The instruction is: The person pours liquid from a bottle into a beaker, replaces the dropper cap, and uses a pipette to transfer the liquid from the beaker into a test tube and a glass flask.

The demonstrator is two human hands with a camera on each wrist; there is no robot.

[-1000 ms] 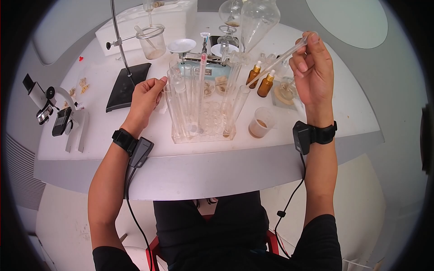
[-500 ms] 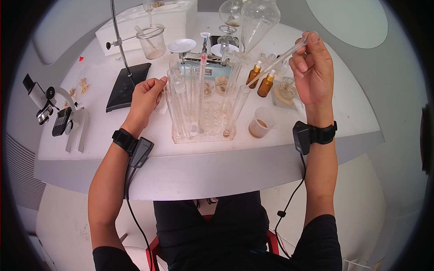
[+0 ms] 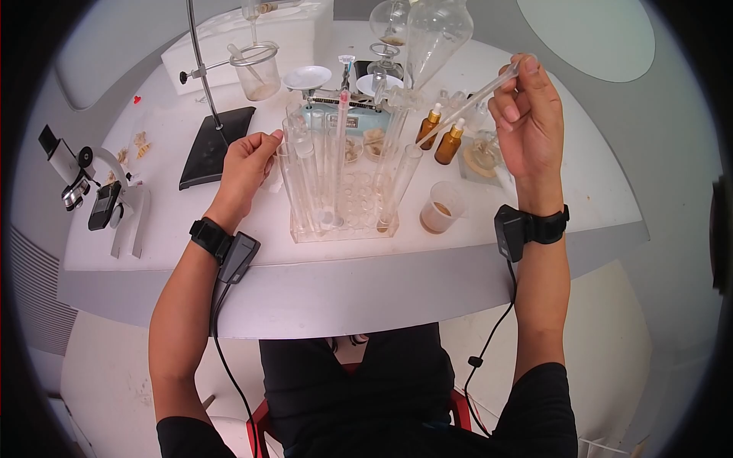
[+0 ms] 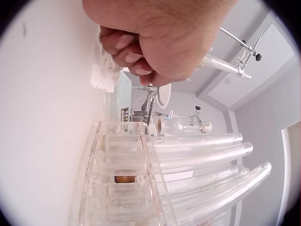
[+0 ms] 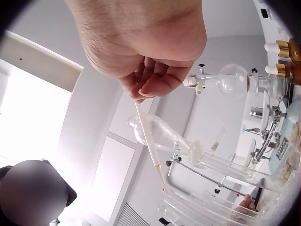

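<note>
My right hand [image 3: 531, 126] is raised at the right, its thumb and fingers pinching the top of a slim translucent dropper pipette [image 3: 475, 98]. The pipette slants down to the left, its narrow tip right at the mouth of a leaning test tube [image 3: 400, 187]. That tube stands in a clear plastic rack [image 3: 345, 237], which holds several others on its left. A little brown shows at the tip [image 5: 163, 190] in the right wrist view. Beside the rack's left side, my left hand [image 3: 248, 166] is curled with thumb against forefinger; nothing shows in it in the left wrist view.
A small plastic beaker [image 3: 441, 208] with brown liquid stands right of the rack. Behind are brown dropper bottles [image 3: 449, 145], a balance [image 3: 366, 120] and a separating funnel [image 3: 439, 34]. A stand base [image 3: 217, 146] and a microscope [image 3: 114, 191] are at the left.
</note>
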